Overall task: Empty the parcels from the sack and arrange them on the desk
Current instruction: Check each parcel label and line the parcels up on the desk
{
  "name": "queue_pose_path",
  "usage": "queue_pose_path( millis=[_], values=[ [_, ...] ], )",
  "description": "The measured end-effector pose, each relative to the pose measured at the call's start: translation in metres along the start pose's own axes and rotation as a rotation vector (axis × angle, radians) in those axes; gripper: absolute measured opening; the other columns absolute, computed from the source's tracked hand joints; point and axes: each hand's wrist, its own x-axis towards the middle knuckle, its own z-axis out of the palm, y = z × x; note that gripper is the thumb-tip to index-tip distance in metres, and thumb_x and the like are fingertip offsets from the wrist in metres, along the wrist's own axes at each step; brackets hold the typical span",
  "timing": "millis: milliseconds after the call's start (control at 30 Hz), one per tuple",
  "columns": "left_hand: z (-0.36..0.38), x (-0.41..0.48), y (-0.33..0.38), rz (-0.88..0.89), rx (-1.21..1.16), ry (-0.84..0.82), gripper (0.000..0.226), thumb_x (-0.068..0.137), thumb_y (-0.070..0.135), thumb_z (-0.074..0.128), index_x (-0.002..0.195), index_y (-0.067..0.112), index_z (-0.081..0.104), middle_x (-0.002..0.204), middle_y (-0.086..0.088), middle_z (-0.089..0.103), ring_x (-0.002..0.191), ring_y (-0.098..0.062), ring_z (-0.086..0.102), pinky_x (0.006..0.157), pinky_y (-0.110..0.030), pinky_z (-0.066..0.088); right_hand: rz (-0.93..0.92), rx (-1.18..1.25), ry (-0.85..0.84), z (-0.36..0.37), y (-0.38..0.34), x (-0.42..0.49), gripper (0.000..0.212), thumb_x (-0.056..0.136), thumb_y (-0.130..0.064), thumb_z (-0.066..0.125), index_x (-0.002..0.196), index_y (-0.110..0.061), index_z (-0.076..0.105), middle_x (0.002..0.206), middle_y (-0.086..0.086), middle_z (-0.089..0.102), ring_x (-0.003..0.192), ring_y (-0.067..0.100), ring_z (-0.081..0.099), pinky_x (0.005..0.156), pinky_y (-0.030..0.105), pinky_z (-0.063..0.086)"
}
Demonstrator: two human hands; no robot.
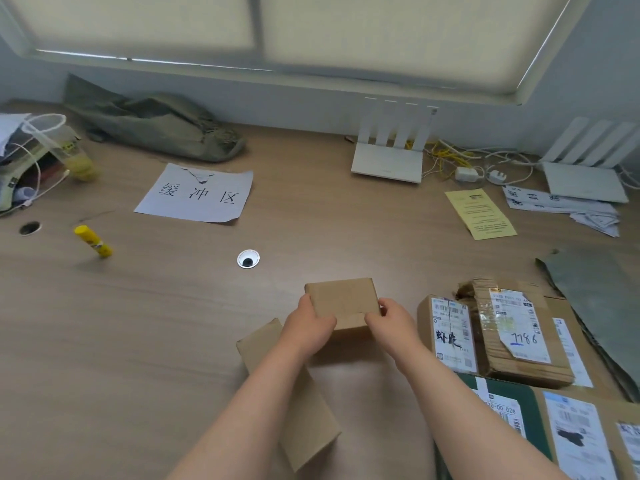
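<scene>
1. Both hands, left hand (309, 323) and right hand (390, 323), clasp a small plain box (341, 301) by its sides at the worktop (138, 323) centre.
2. Labelled parcels (512, 334) lie just right; a green sack (156, 126) slumps under the blinded window (311, 32).

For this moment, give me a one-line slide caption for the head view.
Both hands, left hand and right hand, hold a plain cardboard box over the desk beside labelled parcels.
</scene>
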Motion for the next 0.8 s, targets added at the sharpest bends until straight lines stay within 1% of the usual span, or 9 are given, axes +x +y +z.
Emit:
queue_pose_path(
  millis=[67,133,200,333,467,533,667,733,800],
  values=[
    [0.002,-0.001,0.000,-0.012,0.000,0.013,0.048,0.090,0.022,0.054,0.135,0.022,0.041,0.110,0.001,0.058,0.099,-0.023,0.055,0.079,-0.028,0.042,0.003,0.022,0.004,0.000,0.001,-0.002,0.015,0.085,-0.013,0.055,0.092,-0.016,0.067,0.082,-0.001,0.066,0.080,0.021,0.059,0.063,0.030,0.043],
    [0.005,-0.004,0.000,-0.017,-0.012,0.023,0.047,0.089,0.022,0.054,0.134,0.022,0.042,0.106,0.004,0.059,0.098,-0.023,0.057,0.078,-0.029,0.044,-0.001,0.048,0.011,-0.002,-0.001,-0.005,0.015,0.085,-0.013,0.056,0.091,-0.016,0.069,0.081,-0.002,0.067,0.074,0.018,0.059,0.060,0.028,0.042],
    [0.008,-0.008,0.000,-0.022,-0.036,0.034,0.047,0.088,0.022,0.055,0.133,0.024,0.043,0.103,0.006,0.059,0.098,-0.022,0.058,0.080,-0.029,0.044,-0.016,0.071,0.035,-0.004,-0.002,-0.008,0.018,0.084,-0.015,0.057,0.095,-0.017,0.070,0.088,-0.001,0.070,0.081,0.018,0.062,0.064,0.029,0.044],
    [0.013,-0.021,0.001,-0.010,-0.124,0.079,0.051,0.087,0.021,0.056,0.135,0.028,0.041,0.112,0.007,0.064,0.103,-0.020,0.060,0.082,-0.029,0.045,-0.029,0.114,0.055,-0.012,-0.007,-0.018,0.028,0.082,-0.023,0.057,0.108,-0.022,0.069,0.103,-0.002,0.069,0.093,0.017,0.063,0.075,0.031,0.049],
    [0.012,-0.037,0.005,0.000,-0.238,0.132,0.038,0.090,0.021,0.054,0.124,0.033,0.043,0.102,0.015,0.062,0.093,-0.010,0.060,0.069,-0.026,0.044,-0.032,0.183,0.086,-0.023,-0.012,-0.033,0.023,0.085,-0.026,0.057,0.107,-0.025,0.065,0.106,-0.006,0.066,0.097,0.014,0.062,0.085,0.036,0.052],
    [0.010,-0.046,0.007,0.003,-0.302,0.154,0.037,0.090,0.026,0.054,0.125,0.033,0.048,0.105,0.015,0.065,0.098,-0.012,0.062,0.074,-0.029,0.046,-0.041,0.240,0.106,-0.029,-0.014,-0.041,0.017,0.087,-0.026,0.056,0.102,-0.027,0.063,0.106,-0.005,0.066,0.096,0.013,0.062,0.085,0.036,0.052],
    [0.001,-0.063,0.010,-0.016,-0.497,0.181,0.033,0.094,0.041,0.054,0.124,0.025,0.055,0.108,0.011,0.064,0.105,-0.015,0.061,0.091,-0.036,0.048,-0.059,0.337,0.130,-0.038,-0.016,-0.058,0.014,0.096,-0.032,0.054,0.099,-0.020,0.062,0.096,-0.001,0.064,0.081,0.013,0.056,0.069,0.029,0.044],
    [-0.005,-0.073,0.011,-0.031,-0.587,0.173,0.043,0.087,0.054,0.053,0.116,0.023,0.055,0.110,0.005,0.062,0.108,-0.020,0.059,0.101,-0.043,0.049,-0.078,0.353,0.145,-0.041,-0.018,-0.069,0.024,0.099,-0.040,0.050,0.099,-0.019,0.061,0.096,0.001,0.064,0.083,0.017,0.057,0.073,0.034,0.046],
    [-0.011,-0.083,0.013,-0.015,-0.658,0.158,0.052,0.075,0.064,0.051,0.108,0.025,0.055,0.108,0.001,0.061,0.106,-0.020,0.059,0.103,-0.052,0.050,-0.073,0.378,0.148,-0.042,-0.020,-0.080,0.032,0.100,-0.049,0.045,0.102,-0.020,0.060,0.101,0.002,0.064,0.094,0.019,0.060,0.080,0.037,0.049]
  ],
)
